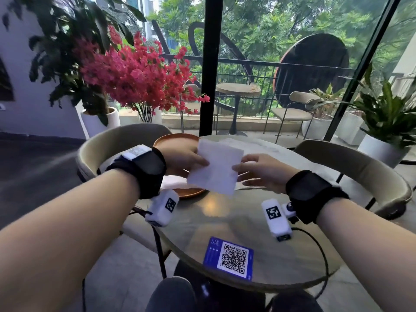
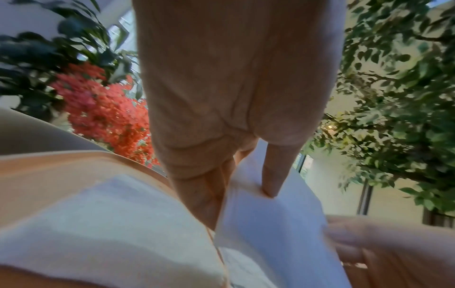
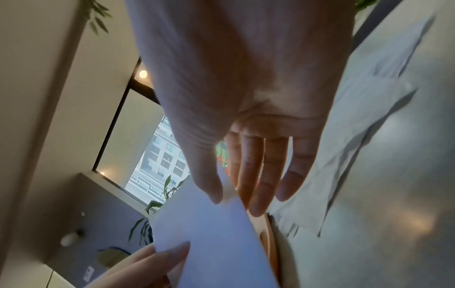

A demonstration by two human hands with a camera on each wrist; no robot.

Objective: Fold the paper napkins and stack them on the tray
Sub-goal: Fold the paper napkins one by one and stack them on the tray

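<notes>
Over tray [image 1: 173, 138] rim, both hands pinch napkin [image 1: 216, 167] side edges.

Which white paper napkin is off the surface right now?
The white paper napkin pinched between the left hand and right hand. The folded napkin rests on the round orange tray; the others lie flat on the table.

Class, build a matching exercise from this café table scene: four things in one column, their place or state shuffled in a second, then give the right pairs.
Things:
1. held napkin
2. tray
3. QR card
4. unfolded napkins

Places or states:
A. lying flat on the table's near edge
B. orange, on the table's left side
C. lifted, pinched by left hand and right hand
D. spread on the table's far right

Pairs: 1-C, 2-B, 3-A, 4-D
</notes>
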